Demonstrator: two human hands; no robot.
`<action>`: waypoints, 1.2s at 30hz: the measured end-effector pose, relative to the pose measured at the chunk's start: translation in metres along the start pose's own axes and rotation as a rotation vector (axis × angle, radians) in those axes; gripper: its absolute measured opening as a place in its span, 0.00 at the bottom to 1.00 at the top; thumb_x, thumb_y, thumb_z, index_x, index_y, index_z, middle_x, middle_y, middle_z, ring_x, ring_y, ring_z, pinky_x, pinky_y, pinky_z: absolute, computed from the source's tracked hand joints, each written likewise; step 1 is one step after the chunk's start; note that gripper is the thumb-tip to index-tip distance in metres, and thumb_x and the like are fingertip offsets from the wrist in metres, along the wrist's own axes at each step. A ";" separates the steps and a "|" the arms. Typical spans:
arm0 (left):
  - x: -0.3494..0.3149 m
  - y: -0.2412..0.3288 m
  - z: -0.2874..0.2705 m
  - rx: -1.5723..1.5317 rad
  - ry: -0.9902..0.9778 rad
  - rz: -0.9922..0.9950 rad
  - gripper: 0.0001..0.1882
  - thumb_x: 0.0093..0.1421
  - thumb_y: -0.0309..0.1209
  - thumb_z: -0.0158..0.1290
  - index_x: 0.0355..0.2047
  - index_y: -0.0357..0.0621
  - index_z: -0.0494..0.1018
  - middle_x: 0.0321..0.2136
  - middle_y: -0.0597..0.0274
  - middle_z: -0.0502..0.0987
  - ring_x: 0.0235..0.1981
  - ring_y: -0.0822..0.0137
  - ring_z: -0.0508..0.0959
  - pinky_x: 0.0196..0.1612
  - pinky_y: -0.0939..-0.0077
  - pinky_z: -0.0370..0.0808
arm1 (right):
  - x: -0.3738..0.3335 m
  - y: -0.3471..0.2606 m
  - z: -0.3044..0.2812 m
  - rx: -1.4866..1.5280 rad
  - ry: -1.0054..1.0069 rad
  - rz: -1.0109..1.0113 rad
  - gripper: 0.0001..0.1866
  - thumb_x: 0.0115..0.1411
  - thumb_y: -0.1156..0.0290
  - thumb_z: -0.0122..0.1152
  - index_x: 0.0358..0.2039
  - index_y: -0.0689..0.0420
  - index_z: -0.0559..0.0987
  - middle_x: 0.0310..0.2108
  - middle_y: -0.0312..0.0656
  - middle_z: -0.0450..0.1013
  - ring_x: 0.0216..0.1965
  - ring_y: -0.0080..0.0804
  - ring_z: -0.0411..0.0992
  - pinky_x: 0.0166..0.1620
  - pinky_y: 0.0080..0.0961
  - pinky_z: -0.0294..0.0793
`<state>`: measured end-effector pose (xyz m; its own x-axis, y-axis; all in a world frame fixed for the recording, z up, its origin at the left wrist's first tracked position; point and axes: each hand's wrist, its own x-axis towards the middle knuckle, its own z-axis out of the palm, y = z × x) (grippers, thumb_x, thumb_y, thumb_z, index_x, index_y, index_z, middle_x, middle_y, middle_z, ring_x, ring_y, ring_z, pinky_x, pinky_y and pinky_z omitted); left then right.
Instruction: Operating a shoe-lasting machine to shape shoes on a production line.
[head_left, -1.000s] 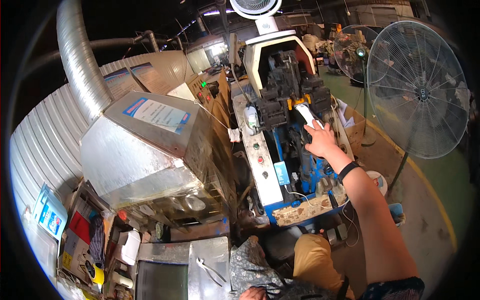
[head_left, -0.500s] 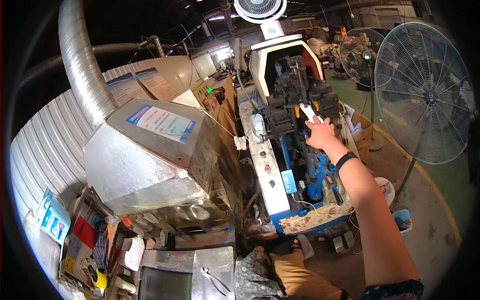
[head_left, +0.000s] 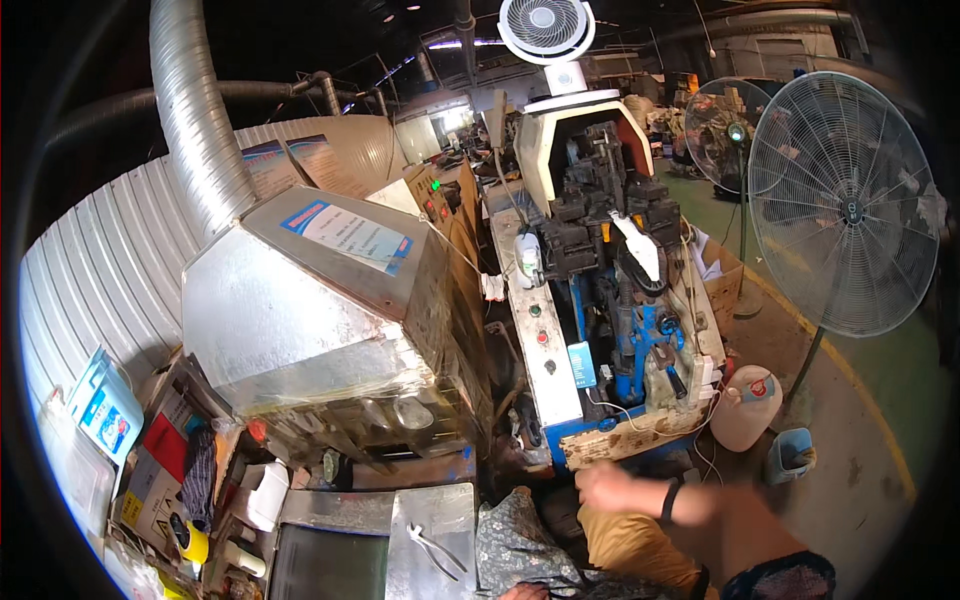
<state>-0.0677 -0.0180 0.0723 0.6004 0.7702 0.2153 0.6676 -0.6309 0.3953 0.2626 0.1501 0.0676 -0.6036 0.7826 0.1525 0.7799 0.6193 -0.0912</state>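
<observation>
My right hand (head_left: 606,490) is low over my lap, in front of the machine's near edge. It is smeared by motion, so its fingers and anything in them cannot be made out. Only a sliver of my left hand (head_left: 526,592) shows at the bottom edge, by the patterned cloth (head_left: 520,540) on my lap; its fingers are hidden. Up in the black and blue machine (head_left: 620,330), a white, long, sole-shaped piece (head_left: 640,250) sits tilted among the dark clamps, with no hand on it. Pincers (head_left: 432,548) with open handles lie on a metal plate (head_left: 405,575) to my left.
A sheet-metal hood (head_left: 290,320) with a silver duct (head_left: 195,110) fills the left. A white fan (head_left: 545,28) tops the machine; a large standing fan (head_left: 850,205) is at right. A pale jug (head_left: 745,410) and blue bucket (head_left: 792,455) stand on the floor. A white cable crosses the machine's front.
My right hand has left the white piece in the machine and come down toward my lap. The piece now shows whole. My left hand has come into view at the bottom edge.
</observation>
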 end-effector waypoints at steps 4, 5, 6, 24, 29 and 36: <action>-0.007 -0.011 0.004 0.039 -0.016 0.023 0.31 0.42 0.42 0.66 0.45 0.35 0.75 0.47 0.47 0.77 0.54 0.49 0.73 0.59 0.56 0.66 | -0.036 -0.074 0.119 0.152 0.039 -0.071 0.06 0.50 0.63 0.58 0.27 0.45 0.82 0.31 0.36 0.78 0.42 0.36 0.74 0.48 0.37 0.68; -0.008 -0.013 0.004 0.046 -0.049 0.034 0.32 0.42 0.42 0.66 0.46 0.36 0.75 0.48 0.48 0.76 0.55 0.50 0.72 0.59 0.56 0.66 | -0.035 -0.083 0.128 0.161 0.052 -0.014 0.07 0.50 0.63 0.57 0.27 0.45 0.82 0.30 0.37 0.78 0.41 0.37 0.75 0.48 0.37 0.68; -0.009 -0.014 0.003 0.053 -0.091 0.043 0.33 0.43 0.42 0.66 0.47 0.36 0.75 0.49 0.49 0.76 0.56 0.51 0.71 0.60 0.56 0.65 | -0.031 -0.091 0.130 0.179 0.098 0.023 0.07 0.50 0.63 0.56 0.27 0.46 0.82 0.29 0.38 0.78 0.40 0.39 0.75 0.48 0.36 0.68; -0.007 -0.007 -0.009 -0.012 0.063 0.061 0.17 0.51 0.33 0.58 0.40 0.36 0.77 0.43 0.48 0.78 0.50 0.49 0.75 0.55 0.57 0.70 | 0.088 0.066 -0.123 -0.151 0.134 0.125 0.08 0.48 0.66 0.58 0.28 0.49 0.83 0.26 0.42 0.78 0.29 0.43 0.78 0.34 0.42 0.76; 0.001 -0.006 -0.006 -0.009 0.064 0.056 0.19 0.50 0.36 0.59 0.39 0.36 0.77 0.42 0.48 0.78 0.48 0.49 0.76 0.54 0.57 0.70 | 0.104 0.192 -0.323 -0.711 0.572 0.440 0.08 0.42 0.65 0.61 0.24 0.51 0.82 0.30 0.44 0.78 0.31 0.43 0.77 0.32 0.39 0.73; 0.003 -0.015 0.007 -0.032 0.044 0.025 0.19 0.52 0.38 0.58 0.39 0.37 0.77 0.39 0.49 0.79 0.45 0.49 0.77 0.52 0.56 0.71 | 0.080 0.218 -0.349 -0.002 0.299 1.259 0.46 0.46 0.52 0.67 0.67 0.39 0.63 0.69 0.55 0.49 0.62 0.60 0.62 0.60 0.43 0.68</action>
<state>-0.0725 -0.0074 0.0605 0.5967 0.7577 0.2642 0.6375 -0.6476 0.4175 0.4428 0.3254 0.4033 0.6018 0.7790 0.1762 0.7817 -0.5291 -0.3301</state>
